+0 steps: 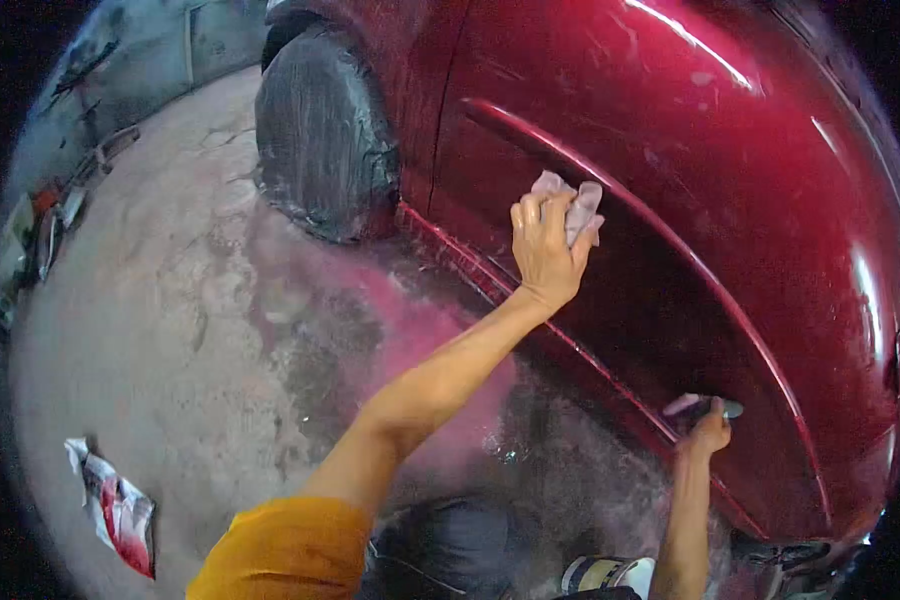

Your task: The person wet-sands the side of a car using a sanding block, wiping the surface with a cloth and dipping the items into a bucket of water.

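Note:
A crumpled pale cloth (584, 212) is bunched in my left hand (547, 245), whose fingers press it on the dark red car door (630, 290) just below a raised trim strip (660, 225). Lower on the right, near the bottom edge of the same door, my right hand (710, 430) is closed round a small flat object (732, 409) with a pale, greyish end. What exactly that object is cannot be made out. Both arms reach up from the bottom of the view, the left one in a yellow sleeve.
A wheel under a dark cover (325, 135) stands at the upper left of the car. Pink stains mark the concrete floor (180, 330). Red-smeared paper (118, 512) lies at the lower left, and a can (610, 577) stands at the bottom. Assorted items line the far-left wall.

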A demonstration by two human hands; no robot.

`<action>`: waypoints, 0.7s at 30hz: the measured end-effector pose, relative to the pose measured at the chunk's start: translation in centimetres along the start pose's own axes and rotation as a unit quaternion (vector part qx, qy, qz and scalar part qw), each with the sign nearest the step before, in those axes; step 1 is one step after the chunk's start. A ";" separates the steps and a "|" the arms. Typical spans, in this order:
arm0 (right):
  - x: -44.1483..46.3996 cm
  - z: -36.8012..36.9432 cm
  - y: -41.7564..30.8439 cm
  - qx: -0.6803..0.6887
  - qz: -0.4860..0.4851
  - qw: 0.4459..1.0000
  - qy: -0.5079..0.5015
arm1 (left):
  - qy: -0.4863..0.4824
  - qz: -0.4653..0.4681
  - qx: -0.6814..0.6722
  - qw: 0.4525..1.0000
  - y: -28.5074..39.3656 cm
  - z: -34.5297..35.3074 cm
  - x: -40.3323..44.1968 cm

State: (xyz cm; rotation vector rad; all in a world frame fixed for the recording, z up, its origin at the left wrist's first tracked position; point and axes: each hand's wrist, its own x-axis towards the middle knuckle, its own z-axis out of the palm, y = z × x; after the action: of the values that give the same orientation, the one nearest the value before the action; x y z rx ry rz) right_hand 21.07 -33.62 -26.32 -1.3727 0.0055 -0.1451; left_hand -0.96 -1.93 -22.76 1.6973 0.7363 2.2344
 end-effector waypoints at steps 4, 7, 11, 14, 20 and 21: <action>1.9 2.5 4.2 -0.103 -0.199 0.970 0.097 | 0.068 -0.057 0.005 0.996 -3.2 0.6 1.8; -4.2 6.3 4.3 -0.262 -0.414 0.856 0.167 | 0.051 -0.094 0.037 0.994 -5.7 -0.2 4.0; -11.2 10.7 2.5 -0.303 -0.637 0.704 -0.086 | 0.084 -0.062 0.006 0.994 -9.3 -0.3 6.5; -10.8 13.7 0.9 -0.322 -0.739 0.574 -0.144 | 0.125 -0.086 0.044 0.987 -12.5 -1.0 10.2; -11.5 19.1 -3.2 -0.288 -0.822 0.465 -0.155 | 0.150 -0.144 0.119 0.971 -16.1 -2.0 12.4; -12.0 20.5 -3.2 -0.280 -0.832 0.455 -0.148 | 0.167 -0.108 0.096 0.975 -15.2 -1.7 11.3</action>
State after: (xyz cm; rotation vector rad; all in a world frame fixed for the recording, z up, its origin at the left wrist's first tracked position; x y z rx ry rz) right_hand 10.68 -12.97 -20.08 -1.5087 -1.8177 -1.6900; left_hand -7.58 15.89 -21.76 1.2497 1.1883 2.3777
